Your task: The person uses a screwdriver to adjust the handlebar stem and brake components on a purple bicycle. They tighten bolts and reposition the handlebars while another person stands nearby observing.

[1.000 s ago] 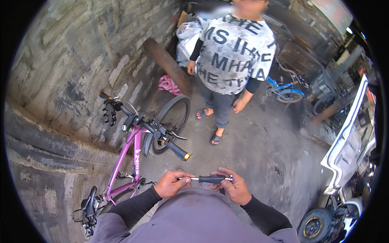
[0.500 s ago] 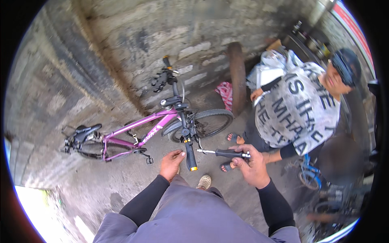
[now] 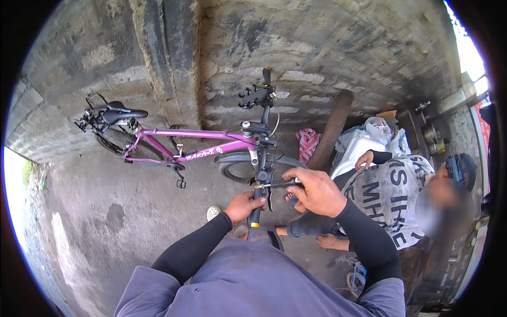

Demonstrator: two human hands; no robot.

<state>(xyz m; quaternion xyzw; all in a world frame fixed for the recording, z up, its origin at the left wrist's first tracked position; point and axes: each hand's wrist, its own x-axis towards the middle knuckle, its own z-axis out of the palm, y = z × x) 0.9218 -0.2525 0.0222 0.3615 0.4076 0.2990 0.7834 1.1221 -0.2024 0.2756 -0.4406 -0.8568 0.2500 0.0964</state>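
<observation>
A purple bicycle (image 3: 203, 153) stands in front of me, its handlebar turned toward me. My left hand (image 3: 244, 207) is closed around the near black handlebar grip (image 3: 255, 215), which has a gold end ring. In my right hand (image 3: 318, 193) is a screwdriver (image 3: 279, 184), its black handle mostly hidden by my fingers. The metal shaft points left across the brake lever area. Its tip meets the gold-coloured clamp (image 3: 257, 186) at the inner end of the grip; whether it is seated in a screw I cannot tell. A black phone holder (image 3: 256, 96) sits farther along the handlebar.
Another person in a grey lettered shirt (image 3: 377, 193) sits low at the right, close to my right arm. Behind are a brown post (image 3: 334, 127), a pink cloth (image 3: 307, 145) and plastic bags (image 3: 377, 129). A concrete wall (image 3: 301, 42) runs along the back; a small blue bicycle (image 3: 356, 277) is lower right.
My left hand has closed on the handlebar grip. My right hand brought the screwdriver left to the grip's clamp. The other person has gone from standing to sitting low, and my view has shifted.
</observation>
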